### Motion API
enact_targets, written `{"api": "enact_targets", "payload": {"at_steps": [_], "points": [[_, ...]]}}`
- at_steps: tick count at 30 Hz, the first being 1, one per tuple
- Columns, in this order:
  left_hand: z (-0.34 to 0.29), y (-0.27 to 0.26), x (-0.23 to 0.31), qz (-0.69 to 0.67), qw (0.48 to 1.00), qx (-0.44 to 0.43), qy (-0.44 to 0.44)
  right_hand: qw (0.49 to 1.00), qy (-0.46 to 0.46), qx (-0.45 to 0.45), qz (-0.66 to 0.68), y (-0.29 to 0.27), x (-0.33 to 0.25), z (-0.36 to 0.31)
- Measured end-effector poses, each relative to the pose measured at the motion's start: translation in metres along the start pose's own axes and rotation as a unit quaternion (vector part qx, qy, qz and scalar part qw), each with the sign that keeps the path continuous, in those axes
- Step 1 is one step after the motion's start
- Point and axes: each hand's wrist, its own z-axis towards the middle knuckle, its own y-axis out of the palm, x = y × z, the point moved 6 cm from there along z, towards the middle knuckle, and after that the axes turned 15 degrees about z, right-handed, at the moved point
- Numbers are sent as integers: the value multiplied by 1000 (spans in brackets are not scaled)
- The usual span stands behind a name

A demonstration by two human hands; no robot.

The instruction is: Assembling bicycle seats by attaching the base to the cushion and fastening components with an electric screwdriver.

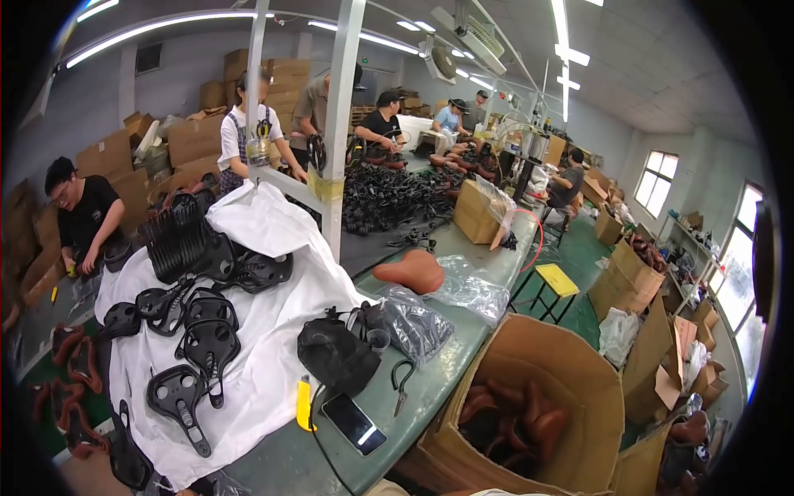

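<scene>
Neither my left hand nor my right hand shows; only a strip of pale cloth appears at the lower edge. In front of me, black plastic bicycle saddle bases [178,397] lie on a white cloth [273,331], with a nested stack of black saddle parts [178,240] behind. To their right are a black fabric pouch [335,355], a clear plastic cup [378,340], a yellow utility knife [304,403], a smartphone [354,423] with a cable beside it, and small snips [402,387]. Farther back, a brown bicycle saddle [411,272] rests beside clear plastic bags [416,324].
A large open cardboard box [579,364] with brown saddles stands against the bench [447,380] at right. A metal post [339,124] rises from the bench. Beyond are a yellow stool [557,280], a black parts heap [397,198] and several co-workers. One person [91,215] works at left.
</scene>
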Motion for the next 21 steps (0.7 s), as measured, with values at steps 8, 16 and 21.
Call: {"api": "enact_targets", "payload": {"at_steps": [8,16,21], "points": [[-1,-24,5,-17,999,-8,-49,999,6,36,-19,-13,11,5],[-7,-13,-10,-55,996,43,-47,996,33,80,-30,-21,8,5],[-39,-71,29,-90,993,79,-21,994,47,91,-39,-42,8,13]]}}
